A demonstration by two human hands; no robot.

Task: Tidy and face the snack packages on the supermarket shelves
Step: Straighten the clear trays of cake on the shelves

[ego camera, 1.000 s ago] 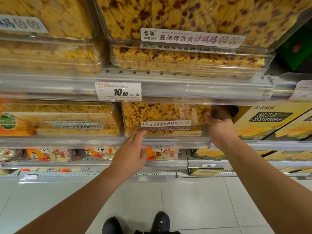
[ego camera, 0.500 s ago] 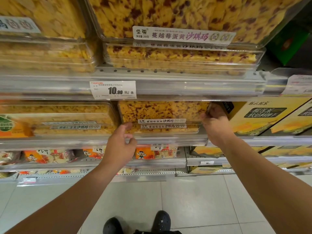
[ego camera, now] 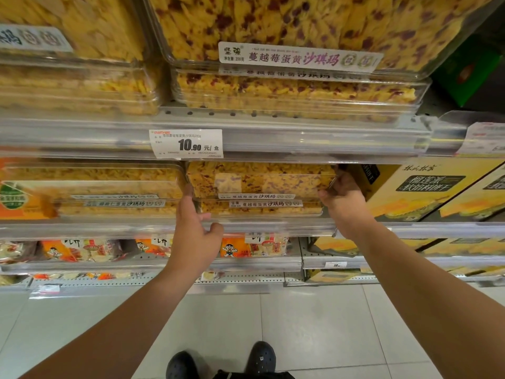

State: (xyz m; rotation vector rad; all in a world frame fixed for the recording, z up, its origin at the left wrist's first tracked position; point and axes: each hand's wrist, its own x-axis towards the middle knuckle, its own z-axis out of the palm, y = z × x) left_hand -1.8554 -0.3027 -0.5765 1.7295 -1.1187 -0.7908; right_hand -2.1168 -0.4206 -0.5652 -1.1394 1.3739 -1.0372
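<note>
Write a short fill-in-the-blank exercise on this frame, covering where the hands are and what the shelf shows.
1. The right hand grips the ____ end of the upper clear box.
2. The left hand touches that box's ____ end with straight fingers.
3. The price tag on the shelf edge above reads ____ yuan.
4. Right of the clear boxes stands a ____ carton.

Missing words: right; left; 10.90; yellow

mid shelf slot pretty tight | top cranberry sachima box (ego camera: 259, 180) nearly up against shelf rail w/ price tag (ego camera: 187, 143) | plain sachima boxes (ego camera: 93, 184) jammed on left side | yellow durian cartons (ego camera: 426, 190) crowd right | open air over floor tiles (ego camera: 300, 324) in front
</note>
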